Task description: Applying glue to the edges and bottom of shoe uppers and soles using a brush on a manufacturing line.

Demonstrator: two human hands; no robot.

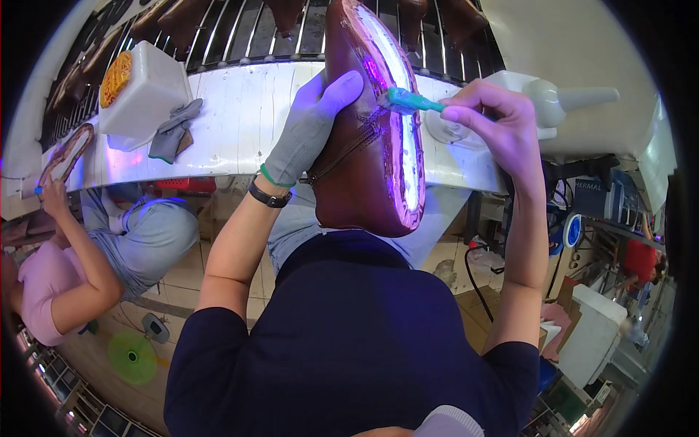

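Observation:
A brown leather boot (342,178) with a zipper along its side is tilted up in front of me, its unsoled bottom turned to the right. Around that bottom runs a pinkish rim, with a bright white-violet middle under the light. My left hand (309,124), in a grey knit glove, grips the boot from its left side, thumb across the leather. Between the thumb and fingers of my bare right hand (502,120) is a teal-handled brush (416,101). Its bristles touch the rim of the boot's bottom.
A white worktable (233,120) holds a white tub (149,91), a grey glove (175,131) and a white pot (542,102). Beyond lies a roller conveyor (251,29) carrying brown boots. At left a co-worker (80,269) holds a boot (69,153). A green fan (132,357) stands behind.

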